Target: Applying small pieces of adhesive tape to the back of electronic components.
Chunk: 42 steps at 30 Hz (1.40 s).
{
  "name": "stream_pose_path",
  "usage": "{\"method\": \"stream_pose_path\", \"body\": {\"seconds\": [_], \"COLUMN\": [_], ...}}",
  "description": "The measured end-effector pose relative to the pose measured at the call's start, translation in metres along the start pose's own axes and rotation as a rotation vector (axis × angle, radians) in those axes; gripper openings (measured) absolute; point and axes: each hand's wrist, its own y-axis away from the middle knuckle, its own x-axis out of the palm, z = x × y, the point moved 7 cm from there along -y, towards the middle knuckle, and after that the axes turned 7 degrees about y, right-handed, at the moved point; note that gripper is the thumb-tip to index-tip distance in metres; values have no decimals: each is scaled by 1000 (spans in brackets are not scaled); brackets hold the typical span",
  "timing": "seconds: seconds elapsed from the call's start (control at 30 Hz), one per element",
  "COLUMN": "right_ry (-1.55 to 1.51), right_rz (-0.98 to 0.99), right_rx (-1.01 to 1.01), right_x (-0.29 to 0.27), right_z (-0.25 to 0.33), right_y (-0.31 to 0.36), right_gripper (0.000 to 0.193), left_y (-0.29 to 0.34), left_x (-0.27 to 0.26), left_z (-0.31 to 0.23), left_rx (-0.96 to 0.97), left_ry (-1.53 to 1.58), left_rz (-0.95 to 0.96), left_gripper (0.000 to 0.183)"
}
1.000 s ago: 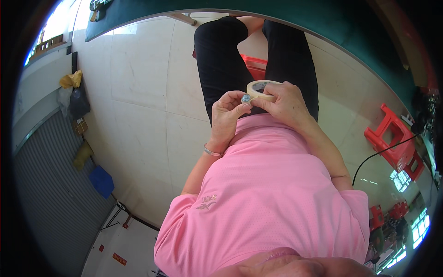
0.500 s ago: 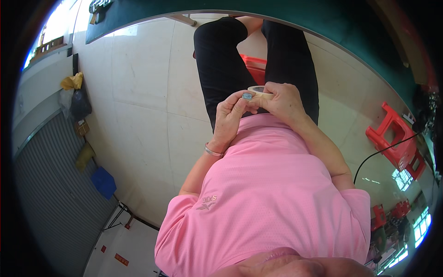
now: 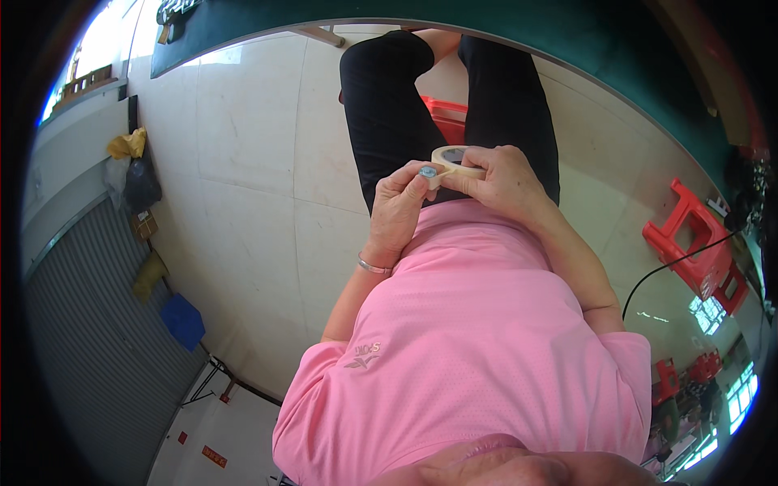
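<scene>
Through the head camera I am seeing both hands meeting above the lap, off the table, between its near edge and the pink shirt (image 3: 486, 340). The left hand (image 3: 397, 206) is pinching a small bluish piece (image 3: 428, 172) between thumb and fingers. The right hand (image 3: 510, 185) is gripping a roll of cream tape (image 3: 463, 169) by its right side. The roll is sitting just beside the left fingertips, with the small piece to its left. A pale bit is showing between the two, but I cannot tell whether tape is sticking to the piece.

I am counting one roll, one small piece and one bracelet (image 3: 374, 265), on the left wrist. One red stool (image 3: 447, 121) is showing between the legs in black trousers (image 3: 381, 113); two more red stools (image 3: 703, 263) are standing on the right, and the red shapes beyond are too small to count.

The green table (image 3: 624, 65) is running across the top, its near edge hiding part of the legs. A dark item (image 3: 170, 20) is lying by its left corner. The right fingers are covering part of the roll. A black cable (image 3: 644, 281) is crossing before the stools. On the left, a blue bin (image 3: 181, 321) is standing near a grey shutter (image 3: 97, 275).
</scene>
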Motion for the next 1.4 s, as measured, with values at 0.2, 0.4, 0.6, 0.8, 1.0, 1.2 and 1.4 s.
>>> {"method": "stream_pose_path", "body": {"seconds": [0.2, 0.4, 0.6, 0.8, 1.0, 1.2, 1.4], "right_ry": [-31, 54, 400, 424, 330, 219, 109], "right_rz": [9, -48, -222, -259, -112, -44, -166], "right_rx": [80, -1, -159, -235, -135, -32, -198], "right_x": [1, -3, -8, -12, -10, -6, 4], "right_z": [-3, 9, 22, 28, 22, 17, 8], "right_y": [0, 6, 11, 16, 12, 7, 7], "right_gripper": [40, 41, 43, 40, 40, 40, 27], "left_y": [-2, -4, 1, 0, -2, 3, 1], "left_x": [-2, -7, 13, 7, 13, 16, 13], "left_z": [0, 7, -12, -6, -18, -23, -12], "left_rx": [19, -86, -26, 41, 227, 276, 210], "left_ry": [-28, 183, -119, -133, -312, -489, -524], "left_rz": [84, 9, 1, -2, 0, 23, -43], "left_gripper": [22, 26, 28, 32, 28, 24, 22]}}
